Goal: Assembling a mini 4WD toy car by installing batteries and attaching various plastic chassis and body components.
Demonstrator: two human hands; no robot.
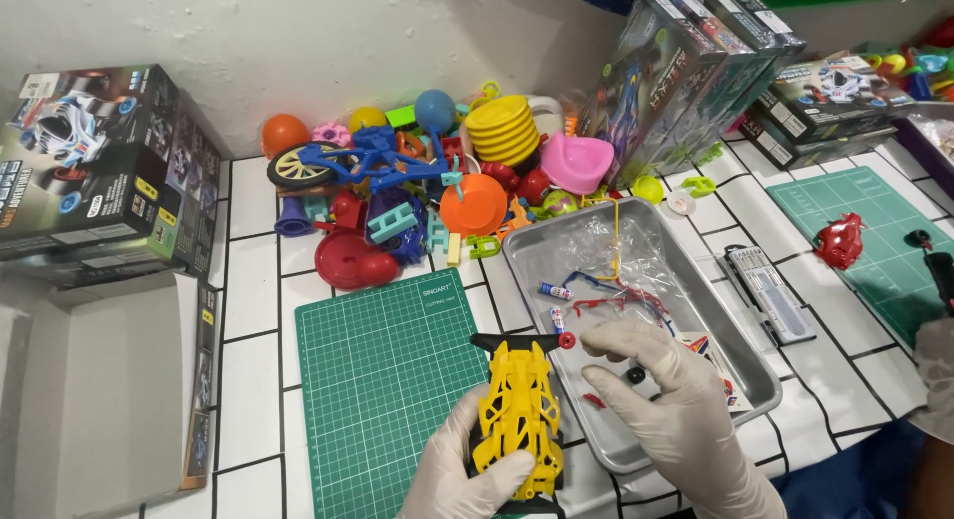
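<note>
From your head camera, your left hand (467, 469) grips the yellow toy car frame (519, 412) over the green mat (383, 380), near you. Your right hand (668, 400) pinches a small red wheel (566, 340) at the frame's far end, just beside the metal tray (696, 300).

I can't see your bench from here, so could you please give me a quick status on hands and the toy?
Left hand grips yellow toy car over green mat. Right hand at its front, over metal tray. Nothing in the way.
</note>
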